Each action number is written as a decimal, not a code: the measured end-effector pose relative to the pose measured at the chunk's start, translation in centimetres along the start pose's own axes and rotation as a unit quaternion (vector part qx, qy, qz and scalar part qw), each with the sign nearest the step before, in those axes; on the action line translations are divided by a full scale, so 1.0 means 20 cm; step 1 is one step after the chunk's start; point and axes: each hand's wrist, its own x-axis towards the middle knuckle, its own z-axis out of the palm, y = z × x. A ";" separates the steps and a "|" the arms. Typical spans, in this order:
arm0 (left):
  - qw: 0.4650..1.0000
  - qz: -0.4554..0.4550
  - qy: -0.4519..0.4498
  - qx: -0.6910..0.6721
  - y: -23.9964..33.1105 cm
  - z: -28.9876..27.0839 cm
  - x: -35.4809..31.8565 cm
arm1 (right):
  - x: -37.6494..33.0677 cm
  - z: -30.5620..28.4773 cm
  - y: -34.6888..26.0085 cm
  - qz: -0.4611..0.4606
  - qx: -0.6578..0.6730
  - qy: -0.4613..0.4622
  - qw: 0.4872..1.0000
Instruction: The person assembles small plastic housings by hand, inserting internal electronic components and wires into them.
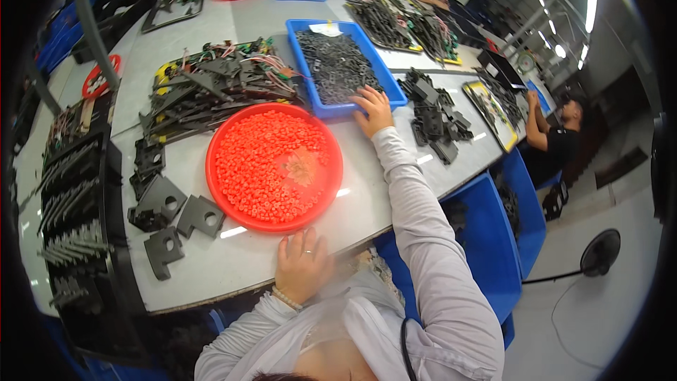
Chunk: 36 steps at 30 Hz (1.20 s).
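Note:
A round red tray [333,182] full of small red ring-like plastic pieces [261,162] lies in front of me on the white table. My left hand [303,264] rests at the table's near edge just below this tray, fingers stretched out and nothing held. Farther off, my right hand [372,111] reaches to the near right corner of a blue bin [326,109]. Its fingers are spread over the rim, close to the small black plastic parts [337,67] inside. No part shows in that hand. A white paper slip [325,29] lies at the bin's far end.
Dark grey brackets [201,216] lie left of the red tray, with a heap of black strips and wires [226,81] behind. More black parts [434,116] sit right of the bin. A black rack [106,204] stands left, blue crates [479,240] lower right. Other people work beyond.

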 end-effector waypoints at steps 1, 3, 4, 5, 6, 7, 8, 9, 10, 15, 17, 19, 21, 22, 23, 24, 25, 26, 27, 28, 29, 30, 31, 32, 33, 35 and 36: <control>1.000 0.011 -0.005 -0.003 0.00 0.00 0.00 | -0.01 -0.04 -0.02 0.011 -0.005 0.004 1.000; 1.000 0.013 -0.007 0.027 0.00 0.02 0.01 | -0.02 -0.13 -0.05 0.030 -0.009 0.067 0.997; 0.999 0.022 -0.010 0.024 0.01 0.02 0.01 | -0.05 -0.22 0.00 0.033 -0.012 0.107 0.994; 0.999 0.019 -0.015 0.031 0.01 0.01 0.02 | -0.09 -0.27 0.12 0.048 -0.011 0.157 0.986; 0.999 0.012 -0.020 0.039 0.01 0.01 0.02 | -0.13 -0.35 0.19 0.098 -0.012 0.182 0.978; 0.999 0.012 -0.025 0.043 0.01 0.00 0.01 | -0.18 -0.41 0.26 0.165 -0.030 0.200 0.965; 0.998 0.011 -0.030 0.048 0.01 0.00 0.01 | -0.24 -0.46 0.40 0.238 -0.026 0.214 0.947; 0.998 0.015 -0.030 0.047 0.02 0.01 0.01 | -0.36 -0.48 0.68 0.298 -0.062 0.244 0.921; 0.998 0.017 -0.030 0.046 0.03 0.01 0.01 | -0.49 -0.50 0.94 0.367 -0.020 0.263 0.892; 0.998 0.022 -0.046 0.032 0.03 -0.01 0.01 | -0.76 -0.50 1.50 0.532 0.276 0.180 0.780; 0.997 0.013 -0.052 0.048 0.03 -0.02 0.02 | -0.70 -0.39 1.46 0.526 0.277 0.130 0.794; 0.996 0.009 -0.066 0.053 0.07 -0.04 0.03 | -0.69 -0.37 1.44 0.462 0.155 0.063 0.871; 0.996 0.005 -0.062 0.060 0.07 -0.03 0.03 | -0.67 -0.35 1.36 0.439 0.210 0.071 0.871; 0.996 0.010 -0.055 0.064 0.06 -0.03 0.03 | -0.64 -0.32 1.29 0.417 0.259 0.087 0.867; 0.997 0.017 -0.053 0.057 0.06 -0.02 0.04 | -0.66 -0.36 1.28 0.372 0.291 0.076 0.878; 0.997 0.015 -0.053 0.055 0.06 -0.02 0.05 | -0.65 -0.34 1.19 0.344 0.266 0.060 0.898; 0.996 0.009 -0.055 0.072 0.06 -0.02 0.05 | -0.63 -0.29 1.09 0.344 0.265 0.064 0.898; 0.994 0.000 -0.058 0.089 0.06 -0.04 0.04 | -0.58 -0.28 0.93 0.336 0.277 0.052 0.899; 0.995 0.004 -0.057 0.084 0.07 -0.03 0.06 | -0.59 -0.29 0.88 0.332 0.286 0.068 0.896; 0.995 0.007 -0.056 0.079 0.07 -0.02 0.07 | -0.60 -0.30 0.84 0.352 0.327 0.048 0.876; 0.995 0.008 -0.052 0.080 0.07 -0.02 0.06 | -0.58 -0.32 0.75 0.369 0.361 0.040 0.856; 0.995 0.009 -0.049 0.086 0.07 -0.03 0.06 | -0.55 -0.35 0.66 0.384 0.399 0.032 0.832; 0.996 0.012 -0.047 0.081 0.07 -0.02 0.06 | -0.56 -0.38 0.67 0.386 0.400 0.034 0.831; 0.995 0.012 -0.049 0.083 0.07 -0.02 0.06 | -0.58 -0.40 0.69 0.372 0.355 0.015 0.857; 0.996 0.013 -0.053 0.076 0.08 -0.01 0.07 | -0.58 -0.43 0.71 0.358 0.308 -0.004 0.881; 0.994 -0.006 -0.062 0.087 0.07 -0.03 0.05 | -0.46 -0.51 0.72 0.381 0.195 0.032 0.903; 0.994 -0.002 -0.070 0.084 0.07 -0.04 0.04 | -0.41 -0.52 0.83 0.382 0.179 0.040 0.906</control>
